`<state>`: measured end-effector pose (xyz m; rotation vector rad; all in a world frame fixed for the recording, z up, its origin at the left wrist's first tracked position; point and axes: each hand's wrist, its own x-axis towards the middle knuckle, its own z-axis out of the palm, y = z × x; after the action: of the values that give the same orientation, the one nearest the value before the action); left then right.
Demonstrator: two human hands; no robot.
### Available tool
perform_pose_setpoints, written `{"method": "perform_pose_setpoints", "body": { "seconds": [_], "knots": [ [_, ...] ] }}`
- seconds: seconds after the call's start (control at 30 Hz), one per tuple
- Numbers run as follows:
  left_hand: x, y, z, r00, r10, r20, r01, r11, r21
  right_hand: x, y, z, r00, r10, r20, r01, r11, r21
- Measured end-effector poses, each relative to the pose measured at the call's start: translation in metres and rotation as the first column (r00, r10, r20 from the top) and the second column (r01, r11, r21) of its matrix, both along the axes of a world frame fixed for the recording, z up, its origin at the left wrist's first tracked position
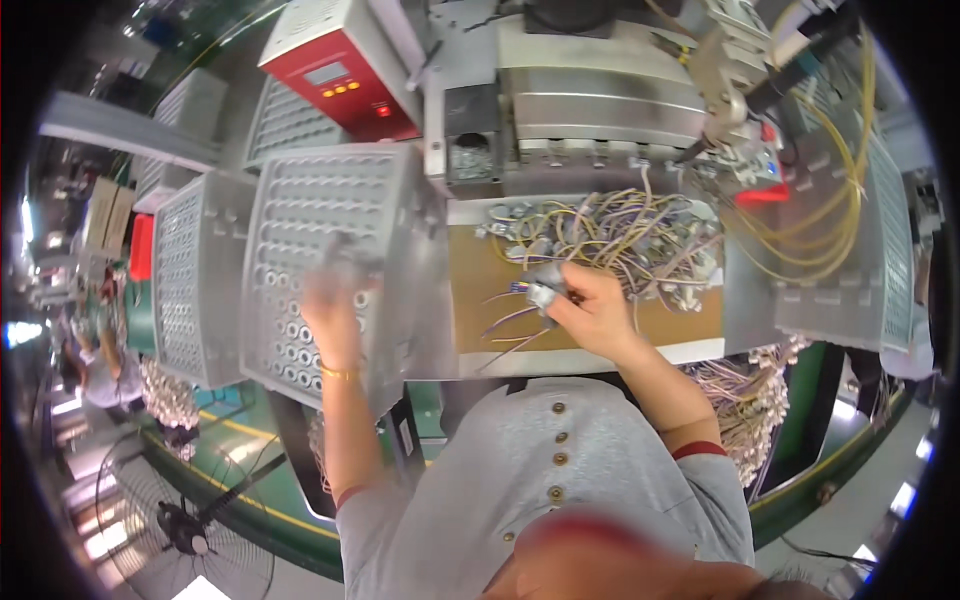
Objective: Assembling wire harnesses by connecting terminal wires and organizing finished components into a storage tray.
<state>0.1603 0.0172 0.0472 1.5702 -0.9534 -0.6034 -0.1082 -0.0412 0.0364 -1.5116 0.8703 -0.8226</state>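
Observation:
My right hand (598, 312) is closed on a small grey-and-white wired part (543, 290), with thin wires trailing from it over the brown work surface (470, 262). Just beyond it lies a tangled heap of similar grey parts (640, 235) with yellow and purple wires. My left hand (332, 310), a gold-coloured band on its wrist, is over a grey tray (300, 172) with rows of round pockets. Motion smears its fingers, and a blurred grey shape (352, 262) shows at them. White ring-shaped pieces (296, 332) sit in several of the nearer pockets.
A red-and-white control box (340, 80) stands behind the tray. Beyond the heap is a metal machine (610, 105); yellow tubes (845, 210) loop at the right. Wire bundles (745, 400) hang below the table edge. More trays (190, 280) and a black fan (185, 525) are at left.

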Motion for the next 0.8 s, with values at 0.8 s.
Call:
{"method": "perform_pose_setpoints", "body": {
  "seconds": [0.8],
  "knots": [
    [-0.133,-0.016,0.005,0.723,-0.478,-0.499,0.476,0.868,-0.142,-0.016,-0.005,0.025,0.999,0.031,-0.013,-0.03,0.997,0.077]
  ]
}}
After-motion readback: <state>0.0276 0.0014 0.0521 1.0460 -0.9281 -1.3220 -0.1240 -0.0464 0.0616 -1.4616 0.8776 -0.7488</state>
